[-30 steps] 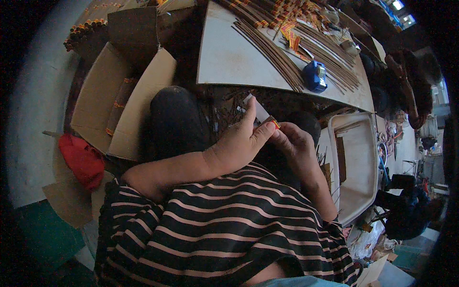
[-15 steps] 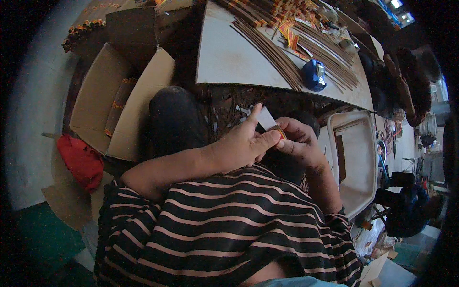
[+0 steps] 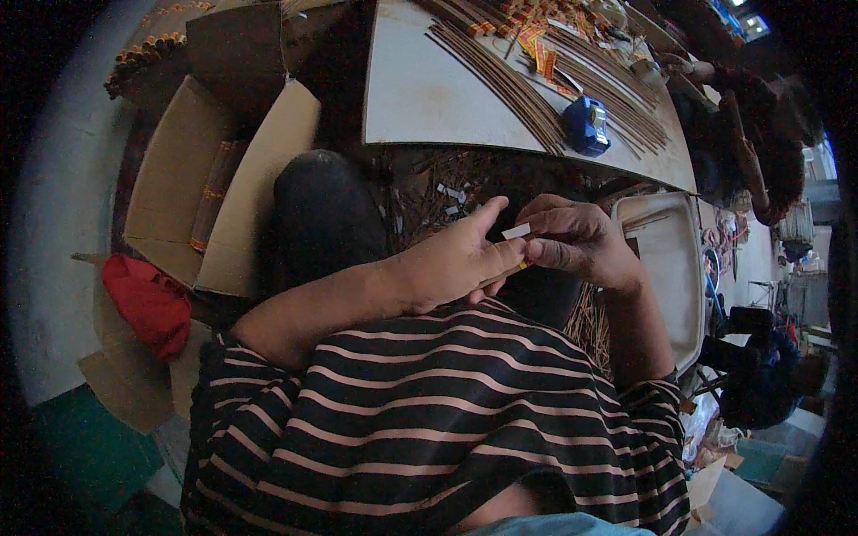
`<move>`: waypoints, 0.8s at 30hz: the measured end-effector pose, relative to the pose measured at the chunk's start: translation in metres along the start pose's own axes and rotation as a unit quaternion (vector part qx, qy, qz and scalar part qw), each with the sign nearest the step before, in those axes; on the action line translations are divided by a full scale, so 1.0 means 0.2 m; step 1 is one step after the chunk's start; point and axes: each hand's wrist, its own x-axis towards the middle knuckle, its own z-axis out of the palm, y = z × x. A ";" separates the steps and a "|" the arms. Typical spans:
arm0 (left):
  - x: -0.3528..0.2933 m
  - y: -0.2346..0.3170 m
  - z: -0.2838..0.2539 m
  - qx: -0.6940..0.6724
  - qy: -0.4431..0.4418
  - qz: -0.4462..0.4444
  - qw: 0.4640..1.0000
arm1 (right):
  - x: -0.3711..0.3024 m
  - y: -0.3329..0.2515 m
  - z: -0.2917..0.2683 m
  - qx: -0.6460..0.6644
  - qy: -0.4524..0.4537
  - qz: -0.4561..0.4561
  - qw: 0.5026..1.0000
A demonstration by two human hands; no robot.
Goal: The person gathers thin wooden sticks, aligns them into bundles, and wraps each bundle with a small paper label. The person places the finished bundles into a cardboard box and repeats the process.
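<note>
Both hands meet above my lap around a small paper label (image 3: pixel 517 231), white on the back, with a bit of yellow and red showing lower down. My left hand (image 3: pixel 460 259) presses its thumb against the label's lower part, while its index finger points away. From the other side, my right hand (image 3: pixel 585 243) pinches the label between bent fingers and thumb. Whether a stick or anything else lies inside the label is hidden by the fingers. Thin brown sticks (image 3: pixel 496 85) lie on the white table (image 3: pixel 420 98) ahead, beside red and yellow labels (image 3: pixel 542 55).
A blue tape dispenser (image 3: pixel 586 125) stands near the table's front edge. At the left, an open cardboard box (image 3: pixel 255 196) holds labelled bundles (image 3: pixel 214 196); a red cloth (image 3: pixel 147 304) lies beside it. A white tub (image 3: pixel 675 304) stands at the right. Another person (image 3: pixel 769 116) sits beyond.
The label's white part shows much smaller now and lies between the fingertips. My right hand has shifted right, its fingers bending over the label. A co-worker's hand has appeared at the table's far right.
</note>
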 end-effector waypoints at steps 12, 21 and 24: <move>0.00 -0.03 -0.02 -0.075 -0.048 0.021 0.996 | 0.02 -0.07 -0.02 -0.037 -0.018 -0.019 0.999; 0.00 -0.07 -0.10 -0.062 -0.090 0.015 0.994 | 0.01 -0.11 -0.01 -0.248 0.008 -0.161 0.955; -0.02 -0.01 -0.04 -0.160 -0.028 -0.037 0.986 | 0.00 -0.09 -0.02 -0.287 0.001 -0.223 0.932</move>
